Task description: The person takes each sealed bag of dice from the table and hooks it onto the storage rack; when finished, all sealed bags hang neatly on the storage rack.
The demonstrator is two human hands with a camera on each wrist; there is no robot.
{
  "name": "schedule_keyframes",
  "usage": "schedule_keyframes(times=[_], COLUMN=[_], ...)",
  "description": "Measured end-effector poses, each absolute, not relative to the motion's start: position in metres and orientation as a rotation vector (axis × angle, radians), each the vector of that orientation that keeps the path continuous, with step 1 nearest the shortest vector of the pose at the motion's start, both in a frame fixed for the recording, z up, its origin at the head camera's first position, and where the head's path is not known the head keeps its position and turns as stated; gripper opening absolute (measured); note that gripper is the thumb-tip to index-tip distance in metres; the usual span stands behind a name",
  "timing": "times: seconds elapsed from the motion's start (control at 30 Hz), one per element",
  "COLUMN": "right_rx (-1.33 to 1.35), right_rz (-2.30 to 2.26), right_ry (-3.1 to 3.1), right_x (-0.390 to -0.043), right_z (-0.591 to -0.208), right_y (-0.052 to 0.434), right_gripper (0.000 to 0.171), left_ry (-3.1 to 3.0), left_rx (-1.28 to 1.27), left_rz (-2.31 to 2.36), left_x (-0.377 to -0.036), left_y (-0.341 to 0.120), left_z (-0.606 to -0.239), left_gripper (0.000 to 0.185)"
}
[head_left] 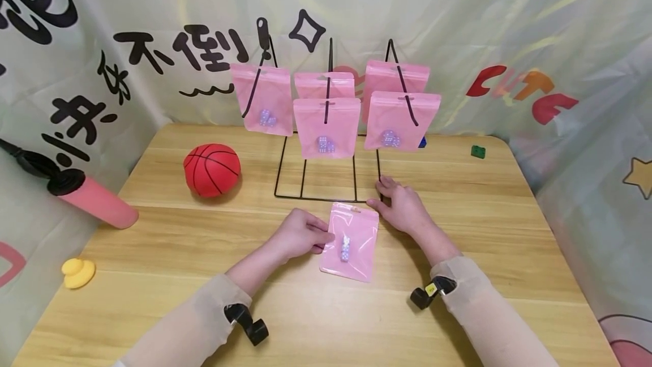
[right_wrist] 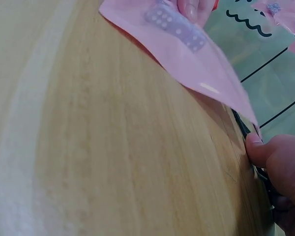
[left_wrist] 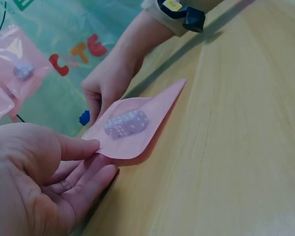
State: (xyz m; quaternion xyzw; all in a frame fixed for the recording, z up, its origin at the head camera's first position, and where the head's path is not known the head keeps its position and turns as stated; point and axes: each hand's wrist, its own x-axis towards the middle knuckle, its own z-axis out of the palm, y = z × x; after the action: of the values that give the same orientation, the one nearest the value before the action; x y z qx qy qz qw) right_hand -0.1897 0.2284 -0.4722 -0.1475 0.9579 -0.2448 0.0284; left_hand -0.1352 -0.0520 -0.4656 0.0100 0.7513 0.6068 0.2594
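Note:
In the head view, my left hand (head_left: 300,235) pinches the left edge of a pink zip bag (head_left: 356,254) between thumb and fingers. Dice (left_wrist: 126,123) show through its front in the left wrist view. The bag's top lies close to the front bar of a black wire display rack (head_left: 326,199). My right hand (head_left: 404,208) holds the front right corner of that rack, its thumb (right_wrist: 258,150) against the dark bar. More pink bags (head_left: 326,137) with dice hang from the rack's hooks, some one behind another.
A red basketball-patterned ball (head_left: 211,170) sits left of the rack. Farther left are a pink bottle with a black top (head_left: 99,203) and a yellow duck (head_left: 78,273). A green block (head_left: 477,152) lies at the back right; a blue piece (head_left: 422,143) is partly hidden behind a bag.

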Motion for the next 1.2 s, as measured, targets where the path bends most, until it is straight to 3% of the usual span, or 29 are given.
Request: schedule_keyframes(times=[0.63,1.2], right_rx=[-0.497,-0.475], right_rz=[-0.752,-0.743], right_ry=[2.996,2.970], right_x=[-0.191,-0.190], right_z=[-0.473,-0.473], right_y=[0.228,0.228], right_gripper=[0.052,0.061], left_ry=[2.422,2.570], left_rx=[0.455,0.503], left_rz=[1.557,1.696], left_x=[-0.120,-0.127], left_y=[-0.071,-0.113], left_z=[-0.428,-0.393], left_gripper=[0.005,0.005])
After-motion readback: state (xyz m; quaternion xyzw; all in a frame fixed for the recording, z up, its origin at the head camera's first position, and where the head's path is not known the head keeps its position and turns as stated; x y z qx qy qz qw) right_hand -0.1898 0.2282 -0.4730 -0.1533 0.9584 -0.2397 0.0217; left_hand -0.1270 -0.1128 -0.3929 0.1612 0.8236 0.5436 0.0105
